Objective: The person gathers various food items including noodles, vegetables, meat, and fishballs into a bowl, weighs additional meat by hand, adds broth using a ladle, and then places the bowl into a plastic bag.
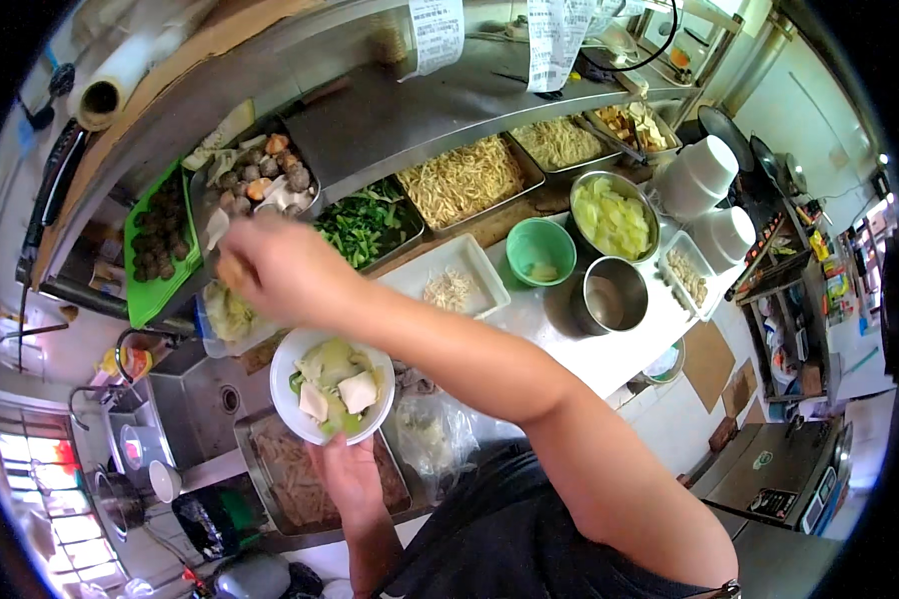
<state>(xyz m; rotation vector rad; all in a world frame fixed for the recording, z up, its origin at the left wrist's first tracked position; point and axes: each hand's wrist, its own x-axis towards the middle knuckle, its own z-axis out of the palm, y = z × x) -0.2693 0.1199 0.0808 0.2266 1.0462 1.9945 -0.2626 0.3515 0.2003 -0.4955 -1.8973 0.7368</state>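
Observation:
My left hand (348, 475) holds a white bowl (279, 385) from below, with pale green slices, green leaves and two white squarish pieces (358, 391) in it. Blurred by motion, my right hand (270, 269) is above and to the left of the bowl, by the near edge of a metal tray of meatballs (297, 178) and orange-and-white pieces. A pale slice (217, 227) shows by its fingers; whether they grip it cannot be told. Chopped green leaves (363, 224) lie in the tray just right of this hand. Below it is a clear tub of pale leaves (228, 314).
Noodle trays (461, 180) line the shelf's foot. On the counter are a white tray (487, 288), a green bowl (541, 251), a steel pot (614, 296), a steel bowl of green slices (614, 217) and stacked white bowls (697, 176). A meat tray (285, 479) lies near my left forearm.

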